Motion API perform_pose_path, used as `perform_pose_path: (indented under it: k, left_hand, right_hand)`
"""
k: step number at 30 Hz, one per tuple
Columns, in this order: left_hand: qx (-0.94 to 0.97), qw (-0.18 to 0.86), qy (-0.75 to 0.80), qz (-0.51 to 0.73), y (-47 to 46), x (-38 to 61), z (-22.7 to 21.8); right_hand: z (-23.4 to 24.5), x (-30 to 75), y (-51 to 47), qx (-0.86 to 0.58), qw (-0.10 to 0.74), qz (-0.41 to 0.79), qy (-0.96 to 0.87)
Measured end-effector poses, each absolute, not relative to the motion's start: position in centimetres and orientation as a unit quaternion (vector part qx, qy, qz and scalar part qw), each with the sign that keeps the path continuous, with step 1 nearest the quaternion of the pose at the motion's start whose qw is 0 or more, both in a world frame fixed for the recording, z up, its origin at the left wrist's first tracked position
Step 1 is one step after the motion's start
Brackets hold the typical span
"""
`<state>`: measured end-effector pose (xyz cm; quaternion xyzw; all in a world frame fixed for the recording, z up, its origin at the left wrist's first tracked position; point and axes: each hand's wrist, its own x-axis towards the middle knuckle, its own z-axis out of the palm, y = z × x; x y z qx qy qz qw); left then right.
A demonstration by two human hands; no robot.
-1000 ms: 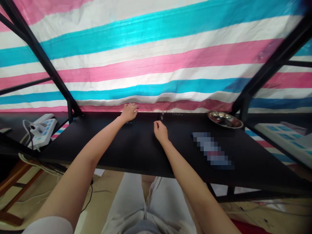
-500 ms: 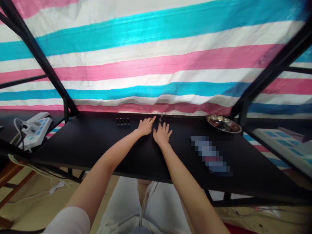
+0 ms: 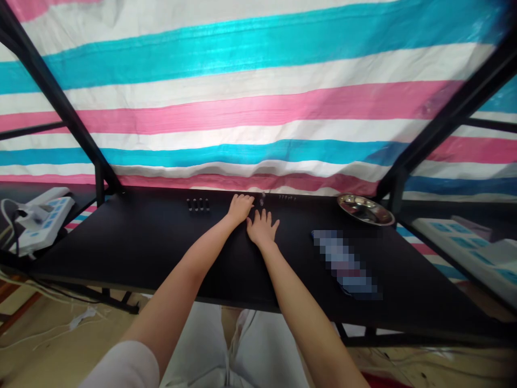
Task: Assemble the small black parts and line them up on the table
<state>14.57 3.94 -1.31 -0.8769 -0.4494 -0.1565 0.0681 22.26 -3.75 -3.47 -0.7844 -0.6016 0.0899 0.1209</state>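
My left hand rests on the black table near its back edge, palm down with fingers bent but apart. Nothing shows in its grasp, though its underside is hidden. Just right of it lies my right hand, fingers spread flat on the tabletop. Beyond the fingertips is a small clump of shiny pieces, too small to name. A row of tiny light pieces sits right of that. Left of my hands stand several short dark cylinders with silvery ends, lined up side by side.
A round shiny metal dish sits at the back right. Nearer me lies a pixelated, elongated bluish item. White power strips lie on the left and right. A striped tarp hangs behind, between black frame bars.
My left index finger, stretched out before, is now bent in with the others. My right hand stays spread. The whole view has shifted slightly.
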Motion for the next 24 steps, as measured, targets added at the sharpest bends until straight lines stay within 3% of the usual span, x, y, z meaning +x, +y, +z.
perform_pose_path:
  k: [4,13,24]
  left_hand:
    - [-0.840,0.013,-0.484,-0.246,3.2,13.9,-1.2]
    - [-0.628,-0.229,-0.486,-0.562,-2.5,9.5,-1.5]
    - [-0.600,-0.246,-0.490,-0.583,-4.9,7.3,-2.3]
  right_hand:
    - [-3.6,22.3,-3.7,-0.785,0.128,0.094,-0.599]
    - [-4.1,22.1,-2.5,-0.792,0.140,0.095,-0.587]
    - [-4.1,23.2,0.2,-0.799,0.136,0.101,-0.578]
